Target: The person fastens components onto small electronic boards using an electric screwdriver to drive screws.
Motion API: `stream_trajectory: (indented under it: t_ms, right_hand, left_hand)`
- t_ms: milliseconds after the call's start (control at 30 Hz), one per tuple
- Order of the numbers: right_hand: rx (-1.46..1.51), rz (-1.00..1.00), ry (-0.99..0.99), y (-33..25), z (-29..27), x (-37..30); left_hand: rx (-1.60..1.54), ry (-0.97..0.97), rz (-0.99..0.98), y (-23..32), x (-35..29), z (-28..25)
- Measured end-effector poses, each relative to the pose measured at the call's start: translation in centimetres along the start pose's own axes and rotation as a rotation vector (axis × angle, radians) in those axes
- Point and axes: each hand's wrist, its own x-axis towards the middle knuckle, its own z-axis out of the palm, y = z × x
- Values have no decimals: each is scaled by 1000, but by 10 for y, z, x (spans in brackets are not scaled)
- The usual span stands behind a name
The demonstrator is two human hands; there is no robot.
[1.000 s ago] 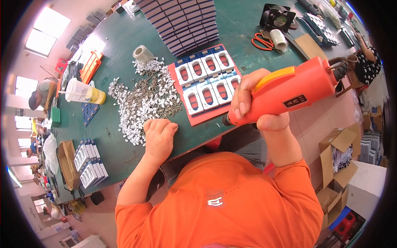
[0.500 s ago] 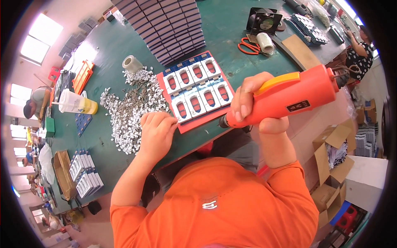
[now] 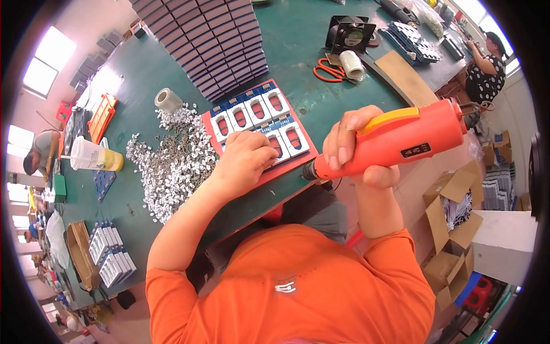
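Note:
My right hand point(image 3: 342, 140) grips a red electric screwdriver point(image 3: 415, 140) with a yellow lever; its dark tip points left, just beyond the front edge of a red board point(image 3: 286, 167). Two rows of white plastic frames with oval openings point(image 3: 258, 109) lie on blue circuit boards on this red board. Over the near row rests my left hand point(image 3: 243, 163), its fingers bent and drawn together. Whatever the fingertips hold is hidden, and the hand covers some of the near frames. Left of the board spreads a pile of small white parts point(image 3: 166, 198) mixed with metal screws point(image 3: 179, 143).
Behind the board rises a tall stack of blue-and-white pieces point(image 3: 209, 49). A tape roll point(image 3: 168, 100) and a plastic cup point(image 3: 94, 156) stand to the left. Orange scissors point(image 3: 327, 71), a black fan point(image 3: 348, 34) and another roll point(image 3: 351, 64) lie beyond. A person sits at far right.
My left hand has moved right, from the pile's edge onto the near row of frames. The screwdriver stays in my right hand, nearly unmoved. The whole view has shifted slightly.

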Motion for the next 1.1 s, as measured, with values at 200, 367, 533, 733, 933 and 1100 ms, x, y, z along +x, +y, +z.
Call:
stream_trajectory:
  t_ms: [200,367,533,733,933,1100]
  right_hand:
    - [2,6,-28,3,2,3]
    - [7,11,-51,6,5,7]
    - [-59,51,-120,10,9,20]
    - [-164,89,-202,32,13,38]
    - [-219,74,-213,47,13,43]
    - [-336,153,-167,49,21,51]
  left_hand:
    - [-51,61,-49,1,-6,6]
    - [-65,101,-85,1,-10,3]
    - [-94,127,-100,1,-7,9]
    - [-121,181,-137,1,-8,15]
    - [-137,158,-139,-4,-7,19]
    - [-183,158,-164,-5,-8,21]
